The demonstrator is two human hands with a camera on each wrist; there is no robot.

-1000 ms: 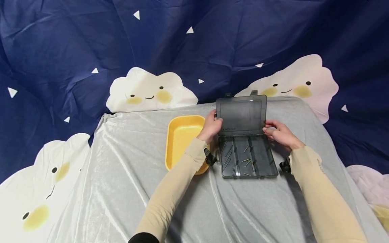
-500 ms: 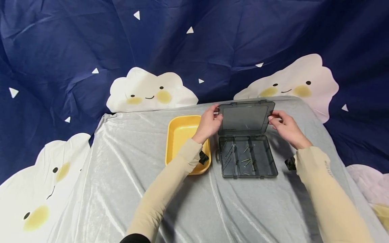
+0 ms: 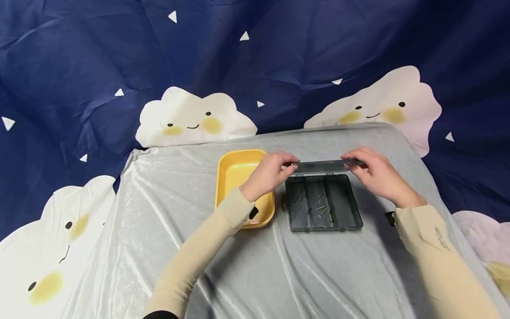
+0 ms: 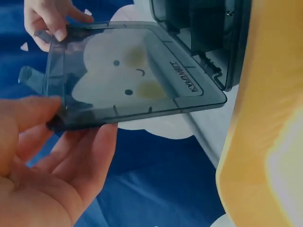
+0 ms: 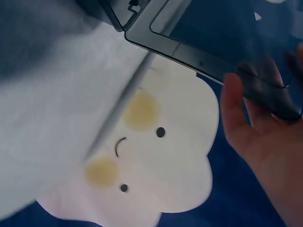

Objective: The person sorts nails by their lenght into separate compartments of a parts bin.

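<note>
A see-through dark grey compartment box (image 3: 346, 208) lies on the cloth, with several screws (image 3: 321, 208) in its left and middle compartments. Its hinged lid (image 3: 322, 166) stands part way over, seen nearly edge-on in the head view. My left hand (image 3: 268, 175) grips the lid's left outer corner; in the left wrist view, fingers (image 4: 90, 151) lie along both faces of that corner. The opposite corner is held by my right hand (image 3: 376, 173), its thumb against the edge in the right wrist view and the other fingers seen through the plastic.
Left of the box stands a yellow tray (image 3: 219, 186), partly under my left forearm. A grey velvet cloth (image 3: 167, 199) covers the table. Behind its far edge hangs a dark blue curtain (image 3: 223, 57) with printed clouds.
The lid has swung from almost upright, through a forward tilt, to nearly edge-on. Both hands have stayed at its sides and shifted to its outer corners. The box base has stayed in place.
</note>
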